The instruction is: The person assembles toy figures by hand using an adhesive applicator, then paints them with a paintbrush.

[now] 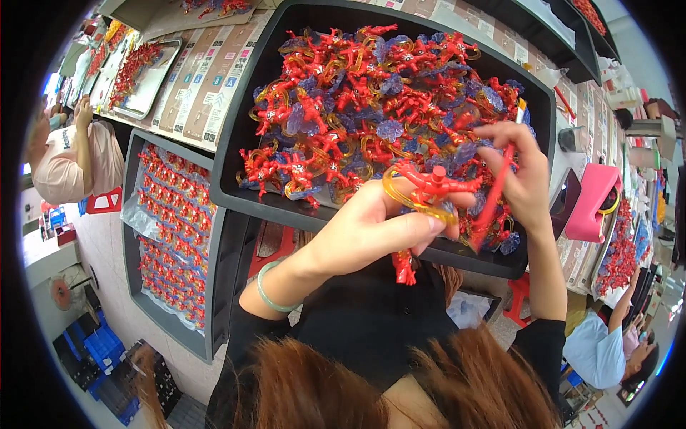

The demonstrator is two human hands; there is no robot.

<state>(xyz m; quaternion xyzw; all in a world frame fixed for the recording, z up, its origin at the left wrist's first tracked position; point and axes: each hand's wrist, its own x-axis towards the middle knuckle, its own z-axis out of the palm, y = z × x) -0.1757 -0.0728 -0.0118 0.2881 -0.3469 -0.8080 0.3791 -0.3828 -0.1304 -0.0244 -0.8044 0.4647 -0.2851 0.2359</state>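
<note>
My left hand (382,227), with a pale green bangle on its wrist, grips a small red figurine (437,184) over the near edge of the tray. A clear yellow loop (400,191) curves around the figurine, and one red limb hangs below my fingers. Just to the right, my right hand (520,168) is closed around a thin red stick (493,196), slanted and blurred by motion. A pale, orange-ended tip shows above that hand; it looks like a brush, though I cannot tell for sure. Beneath both hands, the black tray (232,161) is heaped with red figurines bearing yellow loops and purple-blue clear pieces.
At the left, a grey crate (211,286) holds rows of similar figurines on plastic sheeting. A pink holder (594,202) and a dark cup (570,139) stand right of the tray. Other people (75,161) sit at far left and far right, near more trays of red parts.
</note>
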